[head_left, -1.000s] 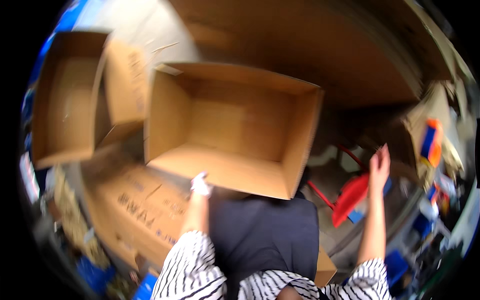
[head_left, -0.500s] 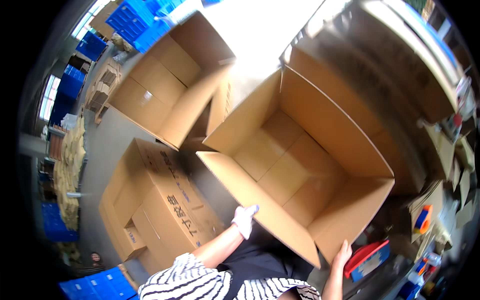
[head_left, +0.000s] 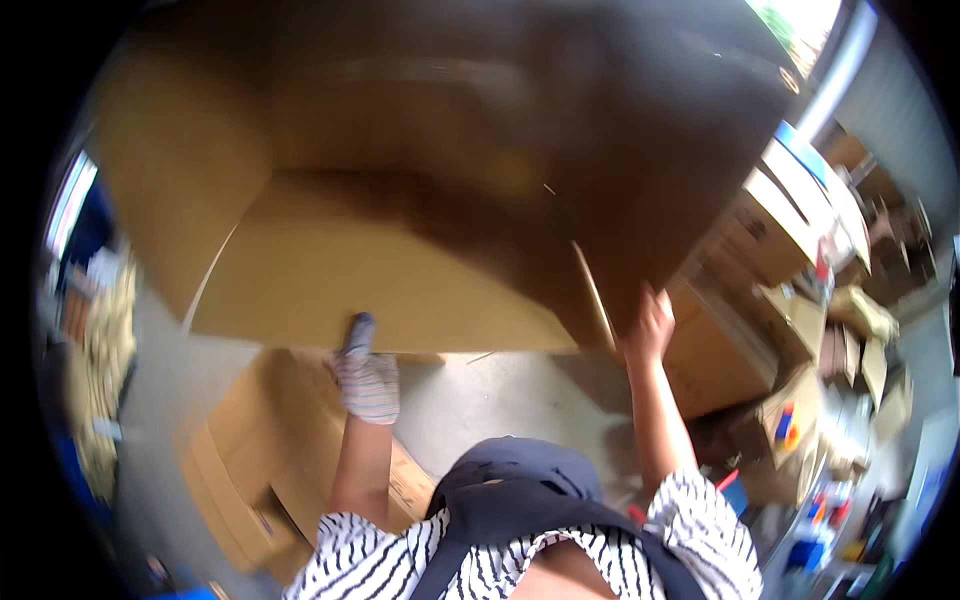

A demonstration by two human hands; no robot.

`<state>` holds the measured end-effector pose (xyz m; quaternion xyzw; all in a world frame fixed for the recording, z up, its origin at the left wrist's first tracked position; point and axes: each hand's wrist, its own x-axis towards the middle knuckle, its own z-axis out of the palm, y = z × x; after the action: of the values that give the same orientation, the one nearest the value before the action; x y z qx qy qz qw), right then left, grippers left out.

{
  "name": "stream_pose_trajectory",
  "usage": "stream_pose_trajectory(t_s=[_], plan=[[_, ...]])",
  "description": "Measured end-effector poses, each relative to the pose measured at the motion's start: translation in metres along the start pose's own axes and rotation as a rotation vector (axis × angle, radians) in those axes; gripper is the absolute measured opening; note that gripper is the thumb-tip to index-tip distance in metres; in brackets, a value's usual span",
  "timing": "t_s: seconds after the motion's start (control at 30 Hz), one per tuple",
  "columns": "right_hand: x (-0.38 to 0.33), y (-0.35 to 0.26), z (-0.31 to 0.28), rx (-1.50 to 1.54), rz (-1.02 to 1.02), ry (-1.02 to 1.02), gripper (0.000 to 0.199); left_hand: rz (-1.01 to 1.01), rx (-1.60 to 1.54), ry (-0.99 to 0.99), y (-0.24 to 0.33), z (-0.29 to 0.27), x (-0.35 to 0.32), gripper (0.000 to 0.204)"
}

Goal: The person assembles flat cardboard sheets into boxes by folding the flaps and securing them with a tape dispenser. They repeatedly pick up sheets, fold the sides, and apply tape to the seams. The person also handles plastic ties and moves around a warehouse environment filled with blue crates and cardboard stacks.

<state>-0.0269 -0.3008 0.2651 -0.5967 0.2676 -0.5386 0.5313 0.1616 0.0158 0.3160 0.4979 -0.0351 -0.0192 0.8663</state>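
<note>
A large open cardboard box fills the upper part of the view, raised up in front of me with its inside turned towards me. My left hand, in a pale knit glove with dark fingertips, is closed on the edge of its near flap, the thumb lying on the inner face. My right hand, bare, grips the box's edge further right, near the gap between two flaps. Motion blur and shadow smear the upper part of the box.
Below my left arm stands another cardboard box on the grey floor. Cardboard boxes stand at the right, beside a heap of loose cardboard and an orange and blue tape dispenser. Tan sacking-like material lies far left.
Both hands have lifted the box up and away from me, and it now hides the boxes and blue crates behind it. My right hand has moved up. The view has turned.
</note>
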Motion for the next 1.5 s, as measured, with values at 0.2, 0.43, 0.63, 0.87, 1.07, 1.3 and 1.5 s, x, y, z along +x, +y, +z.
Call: stream_pose_trajectory(t_s=[0.2, 0.43, 0.63, 0.87, 1.07, 1.3, 1.5], plan=[[0.059, -0.126, 0.062, -0.068, -0.211, -0.104, 0.031, -0.05, -0.438, -0.29, 0.047, 0.024, 0.039, 0.037], [0.087, -0.203, -0.009, -0.179, -0.506, 0.161, 0.024, -0.188, -0.55, -0.428, 0.014, 0.134, 0.048, 0.04], [0.142, -0.208, -0.129, -0.344, -0.55, 0.418, 0.028, -0.033, -0.657, -0.899, -0.08, 0.268, 0.026, 0.033], [0.264, -0.137, -0.274, -0.708, -0.361, 0.292, 0.073, -0.235, -0.78, -0.946, -0.2, 0.501, 0.005, 0.036], [0.155, -0.019, -0.338, -0.63, 0.061, 0.112, 0.051, -0.549, -0.441, -0.654, -0.331, 0.632, 0.041, 0.041], [-0.324, 0.073, -0.411, -0.725, 1.334, 1.103, 0.049, 0.838, 1.601, -0.887, -0.38, 0.68, -0.086, 0.053], [-0.465, -0.038, -0.206, -0.484, 1.51, 2.376, 0.039, 1.196, 0.988, -0.952, -0.373, 0.739, -0.169, 0.05]])
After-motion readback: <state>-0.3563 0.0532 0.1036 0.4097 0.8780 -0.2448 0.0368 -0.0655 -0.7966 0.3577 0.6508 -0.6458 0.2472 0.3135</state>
